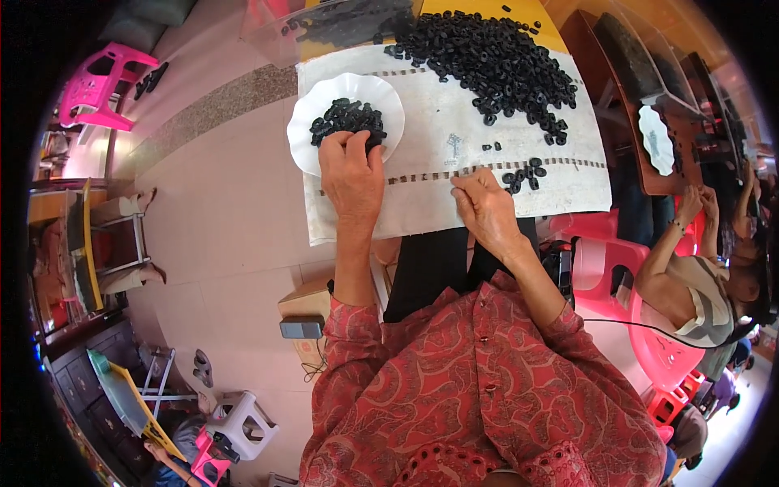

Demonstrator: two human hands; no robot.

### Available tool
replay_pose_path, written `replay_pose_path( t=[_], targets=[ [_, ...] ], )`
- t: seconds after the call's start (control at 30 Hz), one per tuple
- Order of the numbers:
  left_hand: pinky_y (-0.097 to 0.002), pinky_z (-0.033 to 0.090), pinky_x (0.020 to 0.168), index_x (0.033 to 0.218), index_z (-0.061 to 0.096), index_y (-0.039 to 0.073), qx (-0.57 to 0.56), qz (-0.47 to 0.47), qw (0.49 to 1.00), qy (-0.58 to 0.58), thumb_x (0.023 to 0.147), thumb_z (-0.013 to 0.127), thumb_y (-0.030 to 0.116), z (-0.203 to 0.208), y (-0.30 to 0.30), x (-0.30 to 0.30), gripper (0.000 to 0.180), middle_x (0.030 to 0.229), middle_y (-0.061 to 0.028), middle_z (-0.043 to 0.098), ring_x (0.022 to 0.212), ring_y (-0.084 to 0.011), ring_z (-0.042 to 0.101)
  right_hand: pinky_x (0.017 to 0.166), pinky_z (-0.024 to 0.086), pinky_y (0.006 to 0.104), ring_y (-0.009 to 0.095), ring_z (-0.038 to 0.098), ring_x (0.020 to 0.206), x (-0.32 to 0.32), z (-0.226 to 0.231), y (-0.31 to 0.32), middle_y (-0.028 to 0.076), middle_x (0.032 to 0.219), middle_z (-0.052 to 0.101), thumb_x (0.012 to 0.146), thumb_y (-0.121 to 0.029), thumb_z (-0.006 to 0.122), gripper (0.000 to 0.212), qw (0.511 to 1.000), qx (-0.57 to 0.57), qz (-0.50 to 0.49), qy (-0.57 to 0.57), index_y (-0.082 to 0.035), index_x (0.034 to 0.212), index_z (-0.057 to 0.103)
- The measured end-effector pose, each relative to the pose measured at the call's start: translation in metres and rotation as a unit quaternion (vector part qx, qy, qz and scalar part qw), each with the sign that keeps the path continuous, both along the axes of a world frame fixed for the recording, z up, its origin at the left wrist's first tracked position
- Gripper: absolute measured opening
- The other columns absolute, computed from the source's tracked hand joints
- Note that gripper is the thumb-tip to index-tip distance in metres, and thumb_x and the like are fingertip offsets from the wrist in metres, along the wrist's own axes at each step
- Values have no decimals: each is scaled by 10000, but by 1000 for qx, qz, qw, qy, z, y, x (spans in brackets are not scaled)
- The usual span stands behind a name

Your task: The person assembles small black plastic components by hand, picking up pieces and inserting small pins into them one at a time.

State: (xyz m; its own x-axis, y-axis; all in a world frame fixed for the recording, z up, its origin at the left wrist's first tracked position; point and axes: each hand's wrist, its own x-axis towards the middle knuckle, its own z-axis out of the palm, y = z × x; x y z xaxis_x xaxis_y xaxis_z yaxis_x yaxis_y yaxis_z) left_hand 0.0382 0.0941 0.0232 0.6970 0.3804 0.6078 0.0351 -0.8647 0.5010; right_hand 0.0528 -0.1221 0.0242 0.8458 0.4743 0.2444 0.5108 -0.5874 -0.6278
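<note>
Left hand: the left hand point(355, 174) is over the near side of the plate, fingers bent down onto the black pieces point(345, 112) there; whether it grips one, I cannot tell.
Right hand: the right hand point(487, 207) is at the near part of the cloth, fingers curled in and thumb close to them; I cannot tell if anything is pinched inside.
Plate: a white plate point(302, 122) with a wavy rim, on the left part of the cloth – the black pieces lie piled in its middle.
Large heap: a large heap point(495, 61) of small black parts, many with a hole, spread from the far edge down the right side.
Loose parts: a small cluster point(509, 178) just beyond and to the right of the right hand, with a loose pair point(492, 147) between it and the plate.
Cloth: a pale cloth point(438, 122) with dashed stripes, under plate and parts.
Tabletop: a yellow tabletop point(531, 10), showing past the cloth's far edge.
Right side: a co-worker point(702, 300) seated at another table, near a second white plate point(656, 140).
Left side: a pink chair point(105, 89) on the tiled floor point(219, 203).
</note>
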Motion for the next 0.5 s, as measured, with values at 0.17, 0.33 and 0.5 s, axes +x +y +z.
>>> replay_pose_path(
  t=[0.17,0.33,0.5],
  targets=[
    [-363,461,694,840,624,77,31,-76,996,-43,706,683,48,-1,-27,6,150,893,-75,543,830,-268,547,592,478,364,290,590,667,-1,-1,0,135,818,555,809,-44,636,168,1000,-13,-10,8,-18,975,645],
    [-378,457,683,831,633,70,-4,-176,982,70,741,683,95,-12,-65,6,107,822,-81,522,812,-276,549,591,496,422,358,603,690,-2,3,-1,152,868,538,817,-83,627,153,1000,-21,-7,6,-38,963,635],
    [-388,451,668,819,603,55,-16,-186,979,83,736,669,91,-21,-76,11,111,822,-96,503,800,-286,536,594,494,429,369,599,688,-4,-1,-4,164,872,537,822,-73,618,147,1000,3,-12,14,-39,964,634]
  ],
)
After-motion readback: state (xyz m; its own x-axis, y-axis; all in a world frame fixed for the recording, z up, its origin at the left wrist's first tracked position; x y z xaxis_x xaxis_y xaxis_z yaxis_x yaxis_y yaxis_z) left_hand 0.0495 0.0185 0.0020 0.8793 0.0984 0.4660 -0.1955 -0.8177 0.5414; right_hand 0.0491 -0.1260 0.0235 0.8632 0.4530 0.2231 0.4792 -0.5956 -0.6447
